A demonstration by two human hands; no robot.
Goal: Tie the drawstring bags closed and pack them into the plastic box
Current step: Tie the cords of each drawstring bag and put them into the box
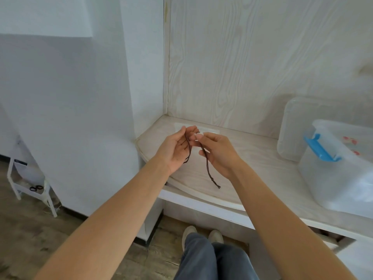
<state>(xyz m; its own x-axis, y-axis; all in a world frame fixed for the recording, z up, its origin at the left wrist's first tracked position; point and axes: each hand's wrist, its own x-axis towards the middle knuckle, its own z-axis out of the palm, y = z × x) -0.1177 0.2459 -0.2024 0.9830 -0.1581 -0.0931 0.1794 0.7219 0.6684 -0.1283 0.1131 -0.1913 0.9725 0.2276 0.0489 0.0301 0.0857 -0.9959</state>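
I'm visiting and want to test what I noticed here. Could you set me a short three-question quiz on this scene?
1. True or false: both hands hold the brown cord.
2. What colour is the plastic box's latch?
3. Where does the lid stand: A) on the box, B) leaning against the wall behind it?

Key: 1 true: left hand and right hand pinch it. 2 blue. 3 B.
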